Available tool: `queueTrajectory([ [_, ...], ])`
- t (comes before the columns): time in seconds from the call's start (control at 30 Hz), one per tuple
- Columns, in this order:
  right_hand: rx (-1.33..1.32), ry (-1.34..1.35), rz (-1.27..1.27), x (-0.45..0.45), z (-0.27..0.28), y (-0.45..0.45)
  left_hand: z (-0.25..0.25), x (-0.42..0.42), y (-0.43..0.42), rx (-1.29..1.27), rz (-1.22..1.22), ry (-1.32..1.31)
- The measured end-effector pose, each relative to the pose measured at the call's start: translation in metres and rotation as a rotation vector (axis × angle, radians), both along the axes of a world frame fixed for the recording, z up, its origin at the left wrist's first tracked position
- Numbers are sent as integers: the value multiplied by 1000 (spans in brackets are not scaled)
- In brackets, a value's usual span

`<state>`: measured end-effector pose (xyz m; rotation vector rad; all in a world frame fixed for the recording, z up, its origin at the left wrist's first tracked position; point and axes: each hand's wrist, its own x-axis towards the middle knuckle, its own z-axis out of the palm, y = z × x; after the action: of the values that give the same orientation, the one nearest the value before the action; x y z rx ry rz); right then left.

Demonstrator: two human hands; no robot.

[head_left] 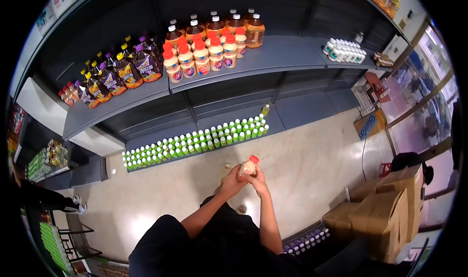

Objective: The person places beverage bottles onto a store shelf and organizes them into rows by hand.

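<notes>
A small bottle of pale, creamy drink with a red cap (pixel 249 166) is held between my two hands, over the floor in front of the shelves. My left hand (pixel 233 181) is closed around the bottle's lower left side. On the right, the fingers of my right hand (pixel 258 182) press against its lower body. The bottle leans a little, cap up and to the right. Similar red-capped bottles (pixel 201 57) stand in rows on the shelf ahead, in front of larger brown drink bottles (pixel 255 32) with white caps.
Dark bottles with yellow and purple caps (pixel 130 72) stand on the left of the grey shelf (pixel 287 52). White bottles (pixel 343 51) are farther right. Green bottles (pixel 195 144) line the bottom shelf. Cardboard boxes (pixel 375 218) are stacked at right. A person's leg (pixel 53 199) shows at left.
</notes>
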<state>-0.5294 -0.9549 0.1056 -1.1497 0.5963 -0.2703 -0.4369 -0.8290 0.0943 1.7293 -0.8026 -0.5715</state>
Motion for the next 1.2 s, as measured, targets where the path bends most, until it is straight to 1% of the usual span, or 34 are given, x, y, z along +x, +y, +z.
queueTrajectory([
  [0.03, -34, -24, -32, 13, -1, -8, 19, 15, -9, 15, -8, -22],
  [0.07, -71, -39, -63, 22, 2, -18, 38, 28, -20, -31, -41, 150],
  [0.1, -109, -65, -97, 39, 8, -29, 34, 48, -33, -10, -37, -52],
  [0.17, -290, -93, -184, 72, 13, -54, 17, 83, -51, 50, -39, -451],
  [0.2, -370, -105, -227, 88, 23, -65, 40, 102, -57, 1, -12, -462],
  [0.23, -395, -106, -237, 105, 38, -80, 78, 133, -68, -51, 21, -477],
  [0.27, -425, -118, -250, 126, 58, -99, 99, 166, -78, -206, 83, -455],
  [0.3, -475, -139, -206, 145, 89, -117, 120, 198, -84, -362, 140, -434],
  [0.33, -527, -166, -168, 167, 116, -135, 148, 233, -85, -336, 230, -615],
  [0.37, -539, -256, -172, 191, 129, -155, 176, 269, -85, -312, 319, -802],
  [0.43, -679, -245, -164, 234, 169, -187, 218, 323, -88, -148, 590, -960],
  [0.47, -637, -287, -178, 255, 185, -198, 235, 349, -89, -110, 675, -1064],
  [0.5, -724, -271, -183, 274, 195, -214, 249, 369, -88, -66, 760, -1168],
  [0.57, -786, -285, -260, 317, 202, -239, 267, 401, -86, -19, 777, -1230],
  [0.6, -803, -270, -289, 335, 206, -249, 273, 413, -85, 7, 784, -1261],
  [0.67, -831, -236, -346, 365, 209, -261, 277, 429, -83, -8, 693, -1260],
  [0.73, -817, -216, -326, 389, 204, -270, 275, 440, -80, 11, 629, -1269],
  [0.87, -806, -235, -279, 419, 171, -285, 273, 447, -77, 66, 589, -1213],
  [0.97, -788, -162, -292, 411, 186, -270, 268, 449, -78, 77, 576, -1279],
  [1.0, -801, -209, -286, 411, 182, -269, 268, 448, -78, 86, 577, -1300],
  [1.1, -850, -222, -252, 408, 176, -273, 269, 444, -77, 119, 589, -1334],
  [1.2, -777, -285, -142, 405, 180, -283, 277, 439, -77, 117, 569, -1342],
])
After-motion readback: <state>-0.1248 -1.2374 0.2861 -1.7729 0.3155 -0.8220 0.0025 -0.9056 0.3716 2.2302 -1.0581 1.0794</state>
